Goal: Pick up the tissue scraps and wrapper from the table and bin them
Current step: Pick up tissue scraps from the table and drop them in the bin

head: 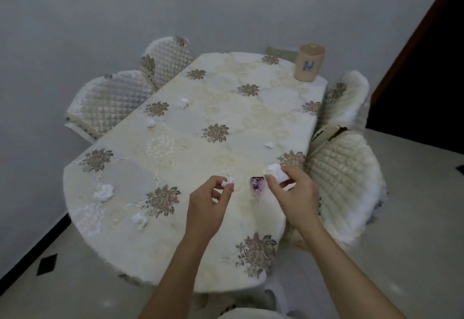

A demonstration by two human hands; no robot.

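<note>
Canister point(309, 63) tan, far end of table point(226, 107), contents unseen | left hand point(211, 203) pinches tissue scrap point(228, 182) | right hand point(291, 189) grips tissue wad point(275, 171) | pink wrapper point(257, 186) lies between them

Near edge: my left hand point(208, 200) pinches a tissue scrap point(228, 182); my right hand point(293, 193), to its right, holds a second scrap point(276, 171).
Between hands: wrapper point(257, 186), seemingly lying on the table point(226, 107).
Table's left side: four loose scraps point(184, 102) point(150, 122) point(104, 191) point(140, 219).
Ahead of right hand: fifth scrap point(269, 144).
Far right corner: canister point(309, 63).
Flanks: left chairs point(108, 103), right chairs point(344, 180).
</note>
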